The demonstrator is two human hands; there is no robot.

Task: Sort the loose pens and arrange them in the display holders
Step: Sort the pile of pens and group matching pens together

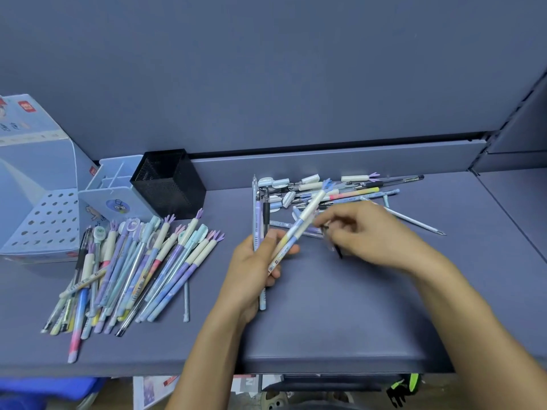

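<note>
The grey-blue shelf (325,321) carries a black mesh holder (168,187) near its back edge. Just to the left of this holder stands a light blue holder (118,199), and further left a perforated display box (38,220). In front of the mesh holder lies a fanned heap of pens (133,267). To its right, well apart, is a pile of loose pens and caps (325,190).

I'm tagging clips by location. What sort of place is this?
Probably a stationery shop or its stockroom: a grey metal shelf with a slotted upright, a big pile of loose novelty pens, and a perforated display holder near a black mesh pen cup.
</note>
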